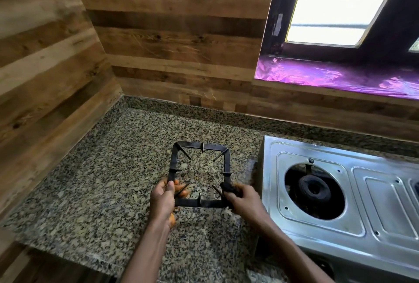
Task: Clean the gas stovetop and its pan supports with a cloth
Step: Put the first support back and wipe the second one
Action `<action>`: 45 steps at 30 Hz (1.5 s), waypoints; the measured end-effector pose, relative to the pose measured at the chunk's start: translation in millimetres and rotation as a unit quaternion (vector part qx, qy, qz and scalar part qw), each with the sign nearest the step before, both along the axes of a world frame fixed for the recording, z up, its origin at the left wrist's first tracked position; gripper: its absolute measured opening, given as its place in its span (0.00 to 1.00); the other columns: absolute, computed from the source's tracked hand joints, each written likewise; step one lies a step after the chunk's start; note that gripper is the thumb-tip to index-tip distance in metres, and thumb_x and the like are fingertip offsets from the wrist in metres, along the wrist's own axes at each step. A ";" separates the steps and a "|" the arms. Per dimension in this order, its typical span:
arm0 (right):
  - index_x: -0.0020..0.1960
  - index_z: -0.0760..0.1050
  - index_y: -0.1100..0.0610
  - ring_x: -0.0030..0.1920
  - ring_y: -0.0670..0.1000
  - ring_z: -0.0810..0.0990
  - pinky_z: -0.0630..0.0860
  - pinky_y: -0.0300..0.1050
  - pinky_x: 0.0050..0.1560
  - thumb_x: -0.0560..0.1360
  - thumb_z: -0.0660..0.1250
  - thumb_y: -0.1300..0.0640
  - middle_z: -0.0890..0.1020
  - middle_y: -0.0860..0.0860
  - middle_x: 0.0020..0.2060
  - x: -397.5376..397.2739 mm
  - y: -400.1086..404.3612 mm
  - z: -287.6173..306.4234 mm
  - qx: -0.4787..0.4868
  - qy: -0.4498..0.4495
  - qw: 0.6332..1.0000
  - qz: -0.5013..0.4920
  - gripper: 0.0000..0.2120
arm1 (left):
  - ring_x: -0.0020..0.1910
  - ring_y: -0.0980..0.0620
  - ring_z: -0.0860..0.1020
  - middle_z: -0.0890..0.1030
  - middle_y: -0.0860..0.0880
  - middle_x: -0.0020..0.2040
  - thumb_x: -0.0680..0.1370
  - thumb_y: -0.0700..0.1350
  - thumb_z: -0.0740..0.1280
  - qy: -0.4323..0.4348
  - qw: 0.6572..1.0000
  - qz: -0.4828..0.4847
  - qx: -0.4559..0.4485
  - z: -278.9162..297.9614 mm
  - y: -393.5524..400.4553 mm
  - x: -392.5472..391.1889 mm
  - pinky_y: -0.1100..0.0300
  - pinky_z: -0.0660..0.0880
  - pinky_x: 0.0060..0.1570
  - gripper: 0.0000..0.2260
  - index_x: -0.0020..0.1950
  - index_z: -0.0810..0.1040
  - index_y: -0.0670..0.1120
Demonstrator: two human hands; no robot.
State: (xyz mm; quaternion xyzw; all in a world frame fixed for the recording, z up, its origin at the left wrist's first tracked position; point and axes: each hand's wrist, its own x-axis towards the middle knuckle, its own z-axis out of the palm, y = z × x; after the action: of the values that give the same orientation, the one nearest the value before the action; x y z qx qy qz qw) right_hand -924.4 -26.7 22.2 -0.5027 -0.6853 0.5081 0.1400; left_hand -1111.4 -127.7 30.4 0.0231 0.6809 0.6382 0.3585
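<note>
Closest to the camera, the pan support (199, 173) is held over the granite counter (90, 192), just left of the stove; its near-left corner is gripped by the left hand (162, 200), fingers curled round the bar with the thumb on top; the near-right corner is being worked by the right hand (243, 201), where a small dark wad, presumably the cloth (227, 188), is pinched against the frame; that bit is blurry, so exactly how the cloth is folded can't be made out. Whether the far edge of the support is resting on the counter or lifted slightly can't be told either.

To the right, the stovetop (353, 205) is seen with its left burner (314, 188) exposed, no support sitting on it; dark grime seems to be left inside the burner well, while the steel panel around it looks fairly shiny, though glare makes that hard to judge. A second burner is barely caught at the right edge, so its state can't be called.

So progress-wise, roughly the early-to-middle part is guessed: one support is off and mid-wipe; it's yet to be put back; the stove surface and the other support probably remain to be done.

Further back, wood-look wall panels (170, 33) and a window (335, 6) with a purple-lined sill (340, 76) are visible.
</note>
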 end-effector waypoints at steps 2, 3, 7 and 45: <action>0.65 0.79 0.49 0.49 0.42 0.83 0.81 0.43 0.50 0.77 0.70 0.52 0.85 0.44 0.54 6.3 -2.5 8.7 0.100 -0.014 0.995 0.012 0.16 | 0.37 0.45 0.82 0.81 0.40 0.43 0.84 0.40 0.57 -0.009 1.000 0.011 0.004 -3.6 -1.2 -1.6 0.56 0.80 0.37 0.09 0.48 0.74 0.40; 0.70 0.75 0.50 0.52 0.41 0.82 0.80 0.41 0.52 0.77 0.71 0.53 0.82 0.42 0.57 5.8 -5.3 14.2 0.145 0.014 0.989 -0.009 0.21 | 0.37 0.44 0.82 0.81 0.40 0.43 0.84 0.40 0.57 -0.017 1.000 0.015 0.001 -5.6 -1.3 -1.7 0.55 0.79 0.38 0.09 0.48 0.74 0.40; 0.76 0.66 0.49 0.68 0.42 0.70 0.70 0.39 0.68 0.76 0.71 0.60 0.72 0.41 0.66 -16.7 -18.5 13.2 0.269 0.050 0.962 0.028 0.30 | 0.37 0.44 0.81 0.80 0.40 0.42 0.84 0.38 0.58 -0.059 0.998 0.019 0.014 -5.9 3.0 5.3 0.54 0.79 0.38 0.08 0.47 0.74 0.40; 0.56 0.78 0.65 0.51 0.57 0.84 0.81 0.53 0.55 0.74 0.73 0.63 0.86 0.60 0.48 -43.7 -42.9 13.0 -0.398 0.320 0.815 -0.273 0.12 | 0.46 0.50 0.81 0.82 0.41 0.48 0.84 0.37 0.56 -0.085 0.995 0.038 0.033 15.4 3.7 39.2 0.57 0.76 0.49 0.08 0.58 0.73 0.40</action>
State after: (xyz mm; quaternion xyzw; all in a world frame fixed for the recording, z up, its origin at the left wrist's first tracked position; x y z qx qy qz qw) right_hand -968.1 -69.6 35.3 -0.4898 -0.1737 0.8098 0.2722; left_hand -1072.2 -124.0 45.8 -0.0454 0.6272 0.6728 0.3898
